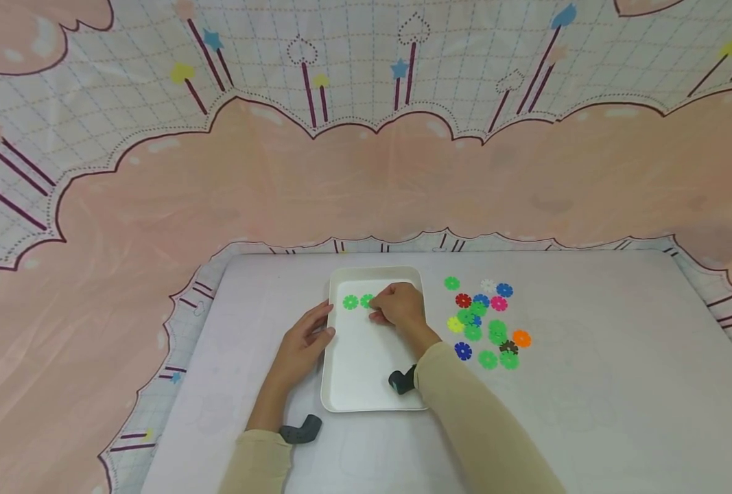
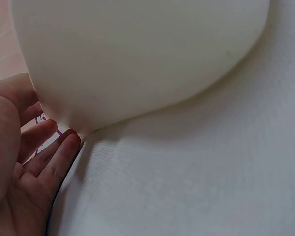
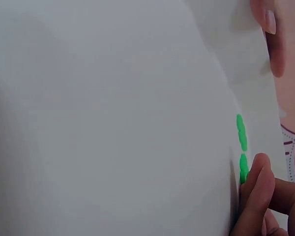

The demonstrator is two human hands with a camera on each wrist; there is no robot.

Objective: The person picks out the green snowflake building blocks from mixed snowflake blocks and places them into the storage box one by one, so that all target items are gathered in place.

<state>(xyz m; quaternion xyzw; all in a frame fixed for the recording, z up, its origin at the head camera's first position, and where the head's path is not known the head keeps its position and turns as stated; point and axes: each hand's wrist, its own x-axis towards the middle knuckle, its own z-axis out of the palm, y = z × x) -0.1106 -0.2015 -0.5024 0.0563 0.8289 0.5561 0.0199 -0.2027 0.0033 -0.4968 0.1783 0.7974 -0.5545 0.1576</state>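
1. Two green snowflake discs point(image 1: 358, 301) lie flat in a smooth white rectangular tray point(image 1: 366, 384) on a white table point(image 1: 588, 384).
2. Right hand point(image 1: 398, 306) fingers curl, pinching the nearer disc.
3. Left hand point(image 1: 304, 343), fingers relaxed, touches the tray's rim.
4. Pink scalloped cloth point(image 1: 366, 185) hangs beyond.

flat rectangular white plastic tray point(image 1: 366, 384): plain white, no pattern. two small bright green notched plastic discs point(image 1: 350, 302) lie in it. loose pile of notched plastic discs point(image 1: 484, 321) beside the tray: mostly green, plus blue, red, pink, yellow, orange, white, one dark brown. smooth tabletop cover point(image 1: 588, 384): pale white-grey. draped printed fabric backdrop point(image 1: 366, 171): pink cloud shapes, maroon outlines, grid with stars and hearts (pastel). long beige sleeves point(image 1: 464, 425).
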